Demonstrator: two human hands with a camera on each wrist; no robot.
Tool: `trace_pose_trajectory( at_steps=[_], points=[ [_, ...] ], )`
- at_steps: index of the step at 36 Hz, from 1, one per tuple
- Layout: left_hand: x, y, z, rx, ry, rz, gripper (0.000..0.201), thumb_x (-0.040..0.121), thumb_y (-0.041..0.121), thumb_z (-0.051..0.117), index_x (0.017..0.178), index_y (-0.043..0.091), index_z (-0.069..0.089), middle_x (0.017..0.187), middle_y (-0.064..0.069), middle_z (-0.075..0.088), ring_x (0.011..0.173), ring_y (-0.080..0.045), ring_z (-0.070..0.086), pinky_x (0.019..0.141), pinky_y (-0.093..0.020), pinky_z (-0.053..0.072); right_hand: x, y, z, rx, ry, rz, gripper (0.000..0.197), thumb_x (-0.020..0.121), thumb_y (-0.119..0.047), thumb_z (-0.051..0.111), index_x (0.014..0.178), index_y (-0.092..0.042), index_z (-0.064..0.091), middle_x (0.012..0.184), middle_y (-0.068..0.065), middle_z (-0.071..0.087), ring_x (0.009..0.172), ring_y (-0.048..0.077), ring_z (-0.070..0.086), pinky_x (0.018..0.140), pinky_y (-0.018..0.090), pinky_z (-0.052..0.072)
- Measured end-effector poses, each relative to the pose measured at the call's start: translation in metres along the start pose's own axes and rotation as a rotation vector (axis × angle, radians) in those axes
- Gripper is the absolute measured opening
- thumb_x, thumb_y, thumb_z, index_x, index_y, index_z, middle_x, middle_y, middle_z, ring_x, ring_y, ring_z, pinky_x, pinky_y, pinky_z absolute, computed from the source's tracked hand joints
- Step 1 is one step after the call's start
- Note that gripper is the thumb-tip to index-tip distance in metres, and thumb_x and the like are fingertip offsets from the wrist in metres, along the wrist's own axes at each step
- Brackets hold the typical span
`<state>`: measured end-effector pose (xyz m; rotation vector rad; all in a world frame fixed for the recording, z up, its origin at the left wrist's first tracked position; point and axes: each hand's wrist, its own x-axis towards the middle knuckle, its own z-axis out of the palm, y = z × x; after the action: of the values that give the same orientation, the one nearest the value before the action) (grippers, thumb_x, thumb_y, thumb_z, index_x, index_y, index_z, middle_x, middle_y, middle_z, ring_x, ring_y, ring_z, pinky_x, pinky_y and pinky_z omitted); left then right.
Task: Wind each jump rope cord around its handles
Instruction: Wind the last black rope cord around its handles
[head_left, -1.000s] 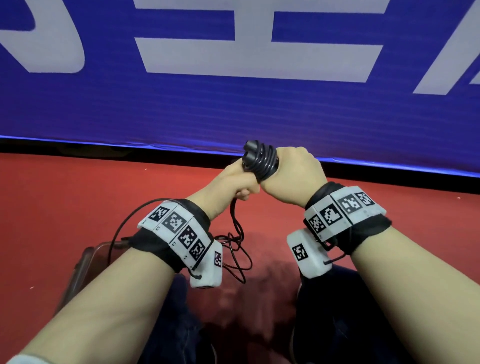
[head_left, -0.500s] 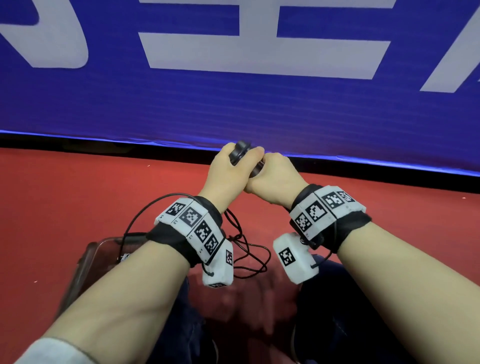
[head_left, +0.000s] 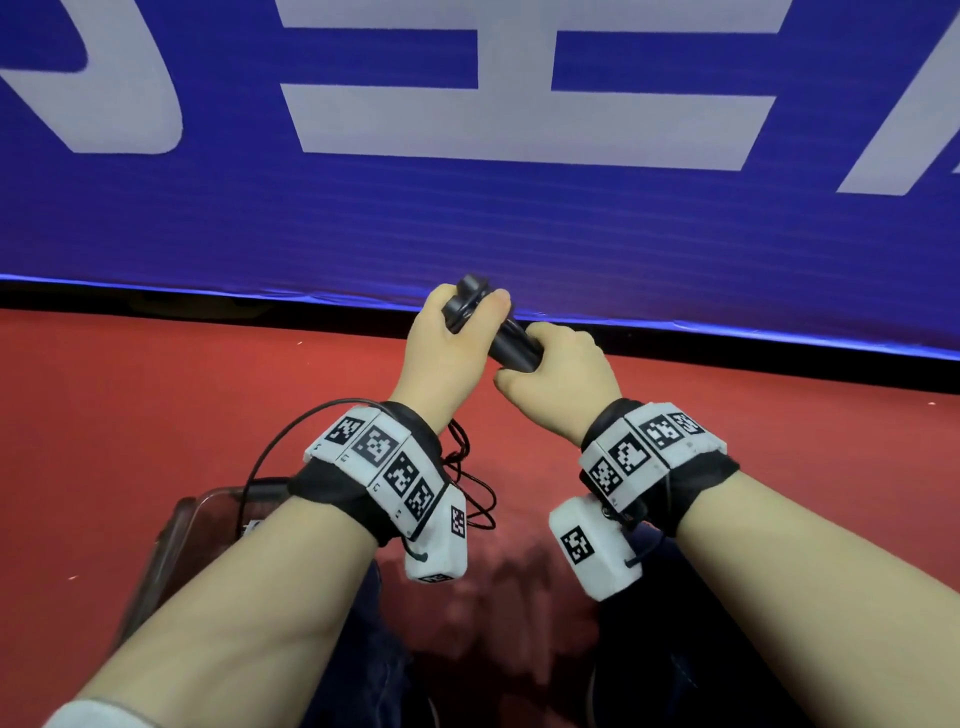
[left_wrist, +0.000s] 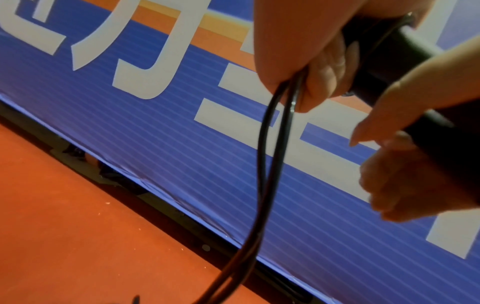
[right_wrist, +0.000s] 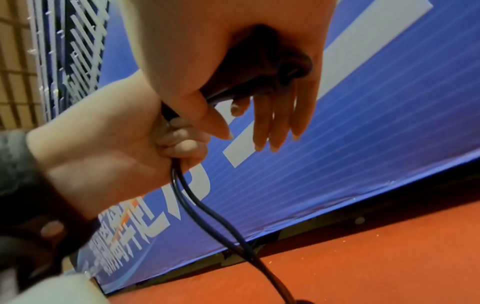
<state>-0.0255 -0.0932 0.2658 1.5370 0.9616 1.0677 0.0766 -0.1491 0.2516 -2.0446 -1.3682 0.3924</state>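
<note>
Two black jump rope handles (head_left: 511, 343) are held together as one bundle, tilted up to the left, above the red floor. My left hand (head_left: 441, 338) grips their upper end, thumb over the top, with its fingers curled round two strands of the black cord (left_wrist: 262, 164). My right hand (head_left: 566, 379) holds the lower end of the handles (right_wrist: 254, 67) between thumb and palm. The loose cord (head_left: 467, 467) hangs from the left hand in loops below my wrist. How many turns lie on the handles is hidden by the hands.
A blue banner (head_left: 467, 208) with large white characters stands close ahead, along the red floor (head_left: 156, 415). A clear plastic container (head_left: 171, 545) sits at the lower left. My knees in dark trousers (head_left: 675, 649) are below the hands. A mesh fence (right_wrist: 52, 61) is at the side.
My left hand has risen from under the handles and come over their top, carrying the cord. The handle bundle has tilted from upright to leaning left. The right hand sits lower on it.
</note>
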Motion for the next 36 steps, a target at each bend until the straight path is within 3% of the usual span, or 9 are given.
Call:
trace_pose_trajectory(
  at_steps=[4,11,16,21,23,27,30,33,36],
  points=[
    [0.001,0.001,-0.001,0.003,-0.002,0.013,0.027,0.091,0.029,0.062,0.076,0.014,0.045,0.063,0.011,0.044,0.051,0.003,0.043,0.051,-0.009,0.033,0.002,-0.004,-0.002,-0.051,-0.038,-0.039,0.025,0.078,-0.024,0.062,0.072,-0.025,0.039,0.069,-0.005,0.054,0.066,0.022,0.054,0.058,0.028,0.037],
    [-0.003,-0.002,0.001,-0.001,-0.040,0.023,0.021,0.091,0.028,0.062,0.085,0.011,0.052,0.071,0.006,0.051,0.056,0.002,0.049,0.055,-0.008,0.038,0.002,-0.009,-0.005,0.019,-0.068,0.014,0.034,0.076,-0.040,0.069,0.061,-0.019,0.047,0.058,-0.005,0.052,0.057,0.018,0.053,0.054,0.028,0.037],
    [-0.002,-0.002,0.001,0.003,-0.077,0.030,0.017,0.092,0.027,0.062,0.084,0.014,0.053,0.070,0.008,0.054,0.058,0.003,0.054,0.057,-0.009,0.041,0.002,-0.007,0.000,0.161,-0.080,-0.016,0.019,0.078,-0.028,0.066,0.072,-0.021,0.049,0.070,0.000,0.063,0.065,0.026,0.063,0.063,0.039,0.055],
    [-0.002,-0.003,0.000,0.029,-0.072,0.016,0.021,0.092,0.031,0.061,0.082,0.015,0.052,0.066,0.010,0.052,0.053,0.001,0.050,0.058,-0.017,0.042,0.006,-0.006,0.000,0.134,-0.064,0.017,0.025,0.076,-0.024,0.067,0.063,-0.021,0.046,0.061,-0.005,0.054,0.059,0.020,0.053,0.058,0.030,0.043],
    [-0.002,-0.003,-0.001,0.029,-0.091,-0.019,0.024,0.091,0.036,0.061,0.079,0.018,0.051,0.058,0.015,0.049,0.047,0.000,0.045,0.055,-0.025,0.037,0.008,-0.005,-0.003,0.082,-0.057,0.021,0.026,0.074,-0.021,0.065,0.061,-0.020,0.043,0.056,-0.005,0.050,0.054,0.018,0.049,0.053,0.026,0.036],
    [0.000,-0.008,-0.003,0.073,-0.187,-0.086,0.041,0.086,0.058,0.057,0.080,0.018,0.048,0.053,0.010,0.040,0.039,-0.007,0.034,0.042,-0.024,0.030,0.008,-0.004,-0.011,-0.042,-0.071,0.014,0.023,0.075,-0.019,0.061,0.063,-0.022,0.042,0.059,-0.005,0.050,0.054,0.015,0.048,0.049,0.025,0.032],
    [-0.004,-0.014,-0.003,0.103,-0.320,-0.104,0.058,0.073,0.078,0.050,0.086,0.021,0.051,0.049,0.013,0.037,0.038,-0.005,0.030,0.043,-0.023,0.027,0.012,0.000,-0.019,-0.052,-0.025,0.054,0.021,0.076,-0.021,0.060,0.064,-0.020,0.043,0.062,-0.004,0.052,0.056,0.017,0.050,0.049,0.026,0.033],
    [-0.009,-0.021,-0.004,0.204,-0.428,-0.059,0.046,0.073,0.067,0.050,0.090,0.024,0.051,0.048,0.017,0.043,0.040,0.000,0.037,0.048,-0.021,0.030,0.016,0.006,-0.027,-0.009,-0.001,0.090,0.023,0.077,-0.021,0.062,0.063,-0.019,0.044,0.060,-0.002,0.052,0.055,0.019,0.049,0.051,0.028,0.036],
    [-0.010,-0.030,-0.007,0.400,-0.533,-0.004,0.031,0.089,0.051,0.056,0.089,0.020,0.051,0.065,0.011,0.045,0.046,0.000,0.041,0.051,-0.021,0.040,0.020,0.014,-0.033,-0.010,0.001,0.117,0.017,0.073,-0.015,0.061,0.064,-0.018,0.047,0.060,-0.001,0.054,0.056,0.022,0.052,0.055,0.028,0.043]
  ],
)
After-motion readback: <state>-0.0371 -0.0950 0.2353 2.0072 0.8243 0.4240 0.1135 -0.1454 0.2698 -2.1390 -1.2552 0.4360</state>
